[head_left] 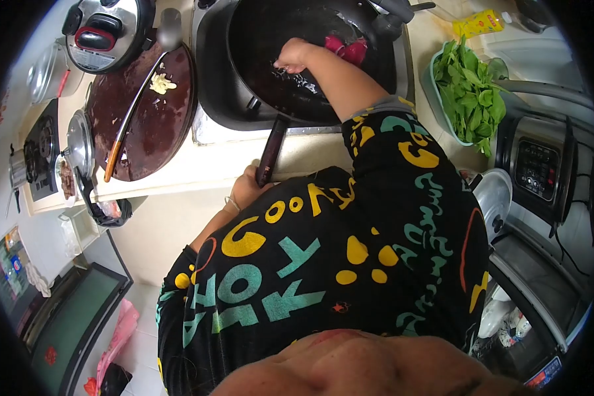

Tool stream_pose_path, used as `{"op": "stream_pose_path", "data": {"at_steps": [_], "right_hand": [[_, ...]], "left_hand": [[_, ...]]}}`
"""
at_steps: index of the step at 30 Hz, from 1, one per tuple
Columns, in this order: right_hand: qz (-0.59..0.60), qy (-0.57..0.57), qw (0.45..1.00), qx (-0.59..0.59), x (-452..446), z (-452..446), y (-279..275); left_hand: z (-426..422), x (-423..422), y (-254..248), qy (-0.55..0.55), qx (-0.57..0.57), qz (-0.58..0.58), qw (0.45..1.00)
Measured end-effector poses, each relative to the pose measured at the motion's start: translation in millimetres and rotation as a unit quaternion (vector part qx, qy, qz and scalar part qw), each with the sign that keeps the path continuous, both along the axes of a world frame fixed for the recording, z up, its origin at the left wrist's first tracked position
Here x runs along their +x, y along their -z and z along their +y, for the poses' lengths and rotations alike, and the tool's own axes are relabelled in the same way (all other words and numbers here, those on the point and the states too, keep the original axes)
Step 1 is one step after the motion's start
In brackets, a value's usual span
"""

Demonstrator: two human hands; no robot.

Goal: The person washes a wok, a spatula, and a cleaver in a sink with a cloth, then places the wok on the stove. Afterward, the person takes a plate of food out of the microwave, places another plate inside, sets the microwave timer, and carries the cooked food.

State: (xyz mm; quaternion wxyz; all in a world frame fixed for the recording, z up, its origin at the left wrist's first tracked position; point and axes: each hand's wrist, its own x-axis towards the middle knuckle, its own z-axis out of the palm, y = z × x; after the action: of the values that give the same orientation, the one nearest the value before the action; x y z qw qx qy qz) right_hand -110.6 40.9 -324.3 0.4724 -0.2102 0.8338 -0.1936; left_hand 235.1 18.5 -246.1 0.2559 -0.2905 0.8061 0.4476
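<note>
Wok (261,33) sits over the sink (208,99), far of the person's body, with 1 long handle (274,145) running from its rim to the near side and slightly left. The left hand (247,188) is nearer to that handle and is curled against its near end. The right hand (293,57) reaches in over the near right rim and is inside the wok, fingers bunched together; I cannot tell whether they pinch anything. A red bundle (348,50), perhaps a cloth, lies in the wok just right of this hand. The wok looks wide, round and black, its inside wet, with glints of water near the fingers. Its handle is dark brown.
</note>
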Motion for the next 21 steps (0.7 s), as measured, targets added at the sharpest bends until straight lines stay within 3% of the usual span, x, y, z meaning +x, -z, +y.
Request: {"op": "stream_pose_path", "data": {"at_steps": [5, 8, 11, 18, 20, 21], "right_hand": [[0.033, 0.003, 0.998, 0.045, -4.8, 11.2, 5.0], [-0.007, -0.021, 0.999, -0.031, 4.9, -1.7, 5.7], [0.076, -0.092, 0.992, 0.049, -5.3, -2.1, 4.0], [0.027, -0.066, 0.997, -0.01, 3.9, -1.6, 9.3], [0.029, -0.1, 0.995, 0.009, -13.7, 8.3, 22.4], [0.089, -0.122, 0.987, 0.057, -22.9, 18.4, 25.1]], "left_hand": [[-1.1, 0.3, 2.6, 0.0, 0.0, 0.0, 1.0], [-0.5, 0.8, 1.8, -0.007, 0.008, 0.018, 1.0], [0.3, -2.3, -3.2, 0.004, -0.006, 0.002, 1.0], [2.1, -2.9, -8.2, -0.012, 0.018, 0.021, 1.0], [1.7, -1.2, -4.6, -0.016, 0.016, 0.02, 1.0], [1.2, -1.4, -4.2, -0.016, 0.016, 0.021, 1.0]]}}
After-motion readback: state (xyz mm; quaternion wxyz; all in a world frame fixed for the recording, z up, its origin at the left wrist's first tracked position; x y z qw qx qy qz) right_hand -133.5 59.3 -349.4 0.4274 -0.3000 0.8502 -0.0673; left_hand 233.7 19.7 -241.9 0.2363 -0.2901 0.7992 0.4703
